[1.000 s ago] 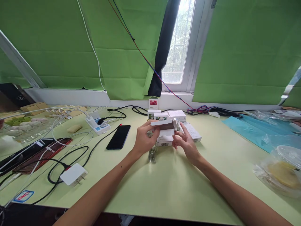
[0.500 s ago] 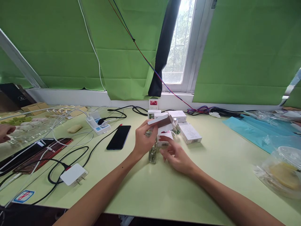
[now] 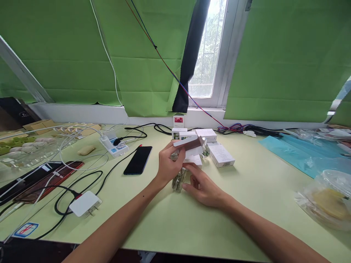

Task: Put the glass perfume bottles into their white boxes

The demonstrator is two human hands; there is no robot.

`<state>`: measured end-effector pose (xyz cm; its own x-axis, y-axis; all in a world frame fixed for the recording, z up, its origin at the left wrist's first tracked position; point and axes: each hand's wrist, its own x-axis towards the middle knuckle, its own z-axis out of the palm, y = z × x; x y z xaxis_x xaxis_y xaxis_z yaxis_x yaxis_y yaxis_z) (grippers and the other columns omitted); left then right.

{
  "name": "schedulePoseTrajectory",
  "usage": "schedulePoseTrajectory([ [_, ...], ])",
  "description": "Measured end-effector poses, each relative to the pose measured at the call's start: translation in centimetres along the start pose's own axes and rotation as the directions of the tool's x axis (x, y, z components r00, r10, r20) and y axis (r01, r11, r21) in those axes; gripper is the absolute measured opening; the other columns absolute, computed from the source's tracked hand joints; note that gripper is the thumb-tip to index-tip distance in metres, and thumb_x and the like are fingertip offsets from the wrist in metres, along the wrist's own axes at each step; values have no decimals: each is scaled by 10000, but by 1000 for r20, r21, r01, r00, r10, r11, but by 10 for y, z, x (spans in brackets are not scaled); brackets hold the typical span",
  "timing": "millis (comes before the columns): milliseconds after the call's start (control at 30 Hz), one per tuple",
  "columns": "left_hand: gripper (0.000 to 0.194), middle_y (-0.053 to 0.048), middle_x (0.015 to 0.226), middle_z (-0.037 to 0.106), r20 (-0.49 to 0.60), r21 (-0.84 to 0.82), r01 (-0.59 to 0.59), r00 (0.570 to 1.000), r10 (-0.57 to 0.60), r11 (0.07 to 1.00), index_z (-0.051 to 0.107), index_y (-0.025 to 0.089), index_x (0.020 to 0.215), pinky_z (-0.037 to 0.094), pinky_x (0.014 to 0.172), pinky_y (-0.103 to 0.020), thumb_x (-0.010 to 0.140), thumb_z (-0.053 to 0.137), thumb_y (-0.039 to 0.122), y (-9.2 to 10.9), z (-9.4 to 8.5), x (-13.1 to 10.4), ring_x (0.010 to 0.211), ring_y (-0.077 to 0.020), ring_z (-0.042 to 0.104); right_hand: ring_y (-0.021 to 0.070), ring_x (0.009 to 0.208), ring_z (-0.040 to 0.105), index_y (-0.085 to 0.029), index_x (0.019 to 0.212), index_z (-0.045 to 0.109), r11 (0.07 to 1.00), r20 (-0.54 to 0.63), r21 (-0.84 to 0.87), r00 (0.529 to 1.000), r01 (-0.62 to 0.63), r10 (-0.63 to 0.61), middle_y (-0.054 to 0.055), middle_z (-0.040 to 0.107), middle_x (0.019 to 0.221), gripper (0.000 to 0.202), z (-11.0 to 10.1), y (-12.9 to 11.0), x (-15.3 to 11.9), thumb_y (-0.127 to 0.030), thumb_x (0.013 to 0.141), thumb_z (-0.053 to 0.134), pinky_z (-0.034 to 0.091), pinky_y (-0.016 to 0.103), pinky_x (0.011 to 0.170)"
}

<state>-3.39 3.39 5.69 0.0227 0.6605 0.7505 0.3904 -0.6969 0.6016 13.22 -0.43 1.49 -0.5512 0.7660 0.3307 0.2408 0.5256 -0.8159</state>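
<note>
My left hand [image 3: 170,164] is closed on a small white carton [image 3: 192,146], holding it tilted above the table with its brownish inside showing. Below that hand is a clear glass bottle [image 3: 178,182], slightly tilted. My right hand [image 3: 204,187] has its curled fingers and thumb at the bottle's right side, gripping it; its top is partly hidden. Behind the carton, another glass bottle [image 3: 205,150] shows in part. White boxes stand around them, one lying flat [image 3: 221,155] to the right and another [image 3: 210,135] further back.
A black phone [image 3: 138,160] lies left of my hands. Further left are a power strip [image 3: 113,146], a white charger [image 3: 85,203], tangled cables and more phones. To the right lie a blue sheet [image 3: 290,153] and a plastic-wrapped container [image 3: 329,197].
My right hand has moved left onto the glass bottle, which now leans instead of standing straight. The left hand keeps the carton in nearly the same place. Another person's hand at far left has gone.
</note>
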Motion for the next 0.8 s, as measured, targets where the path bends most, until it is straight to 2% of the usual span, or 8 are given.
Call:
schedulePoseTrajectory([
  [67, 222, -40, 1038, 733, 3, -4, -9, 1000, 9, 1000, 763, 219, 1064, 543, 774, -276, 937, 581, 235, 1, 0, 0, 911, -170, 686, 109, 670, 492, -218, 1363, 499, 999, -27, -38, 1000, 8, -9, 104, 540, 1256, 460, 0, 0, 0, -311, 929, 621, 467, 316, 637],
  [233, 220, -42, 1014, 730, 2, 7, -21, 1000, 21, 1000, 757, 211, 1058, 549, 748, -273, 930, 579, 228, 4, 0, 0, 872, -163, 680, 126, 699, 500, -236, 1214, 604, 989, -88, -147, 996, -7, -6, 90, 576, 1258, 326, -2, -2, 1, -322, 907, 672, 463, 311, 633],
  [533, 206, -38, 1021, 733, 20, -4, -61, 998, 61, 998, 758, 221, 1041, 550, 809, -277, 935, 582, 208, 5, 1, -1, 938, -172, 685, 138, 704, 501, -209, 1039, 643, 966, -163, -258, 985, 10, -54, 57, 631, 1019, 217, 0, -1, 2, -331, 874, 712, 402, 283, 611],
  [667, 202, -48, 1052, 729, 32, -12, -70, 997, 70, 997, 751, 219, 1041, 552, 770, -268, 939, 577, 207, 3, 2, -2, 945, -171, 686, 121, 656, 443, -204, 1120, 611, 961, -137, -275, 990, 1, -40, 8, 592, 886, 313, 0, -3, 1, -292, 836, 710, 357, 274, 599],
  [800, 198, -50, 1045, 728, 32, -2, -65, 997, 65, 998, 746, 220, 1029, 553, 729, -261, 941, 569, 210, 3, 3, -2, 916, -166, 683, 117, 615, 410, -210, 1273, 553, 970, -86, -234, 995, -65, 46, -47, 513, 757, 477, -2, -5, -1, -305, 828, 698, 317, 268, 570],
])
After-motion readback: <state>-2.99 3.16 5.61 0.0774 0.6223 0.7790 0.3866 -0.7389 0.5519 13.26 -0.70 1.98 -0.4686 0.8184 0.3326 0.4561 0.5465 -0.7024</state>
